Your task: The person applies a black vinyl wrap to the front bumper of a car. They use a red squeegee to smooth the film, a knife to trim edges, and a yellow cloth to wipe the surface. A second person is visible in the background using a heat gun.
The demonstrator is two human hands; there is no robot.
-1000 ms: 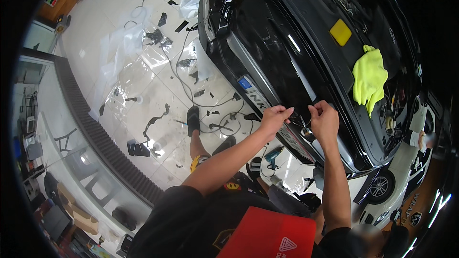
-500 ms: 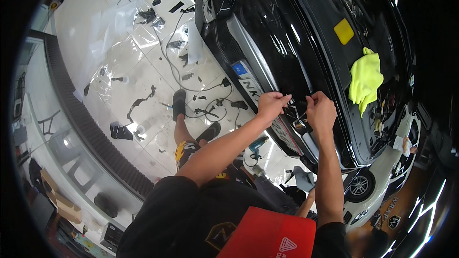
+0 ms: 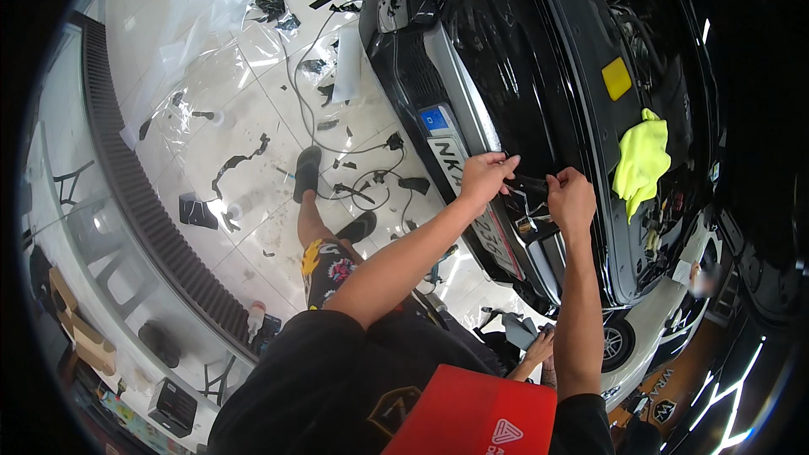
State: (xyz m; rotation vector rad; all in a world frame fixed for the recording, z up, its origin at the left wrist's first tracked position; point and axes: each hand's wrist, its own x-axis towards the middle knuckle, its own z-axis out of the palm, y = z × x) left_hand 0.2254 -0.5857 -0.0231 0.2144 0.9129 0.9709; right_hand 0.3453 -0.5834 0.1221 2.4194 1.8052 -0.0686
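Both my hands are over the front end of a black car (image 3: 506,50), above the licence plate (image 3: 447,156). Thumb and fingers of my left hand (image 3: 489,179) pinch one side of a piece of glossy black film (image 3: 529,184). My right hand (image 3: 573,200) pinches the other side, a short way to the right. The film spans the gap between my fingertips, in front of a shiny emblem (image 3: 527,223) on the grille. How far the film reaches across the black surface, I cannot make out.
A yellow-green cloth (image 3: 642,164) and a yellow squeegee-like card (image 3: 617,78) lie on the car's front panel. Cables (image 3: 337,152), film scraps (image 3: 198,211) and clear sheeting (image 3: 211,59) litter the tiled floor. At lower right, another person's hand (image 3: 539,352) is beside a grey object (image 3: 520,330).
My view has shifted slightly. My hands keep their pinch on the film, now a little further apart in height, and more of the other person's hand shows.
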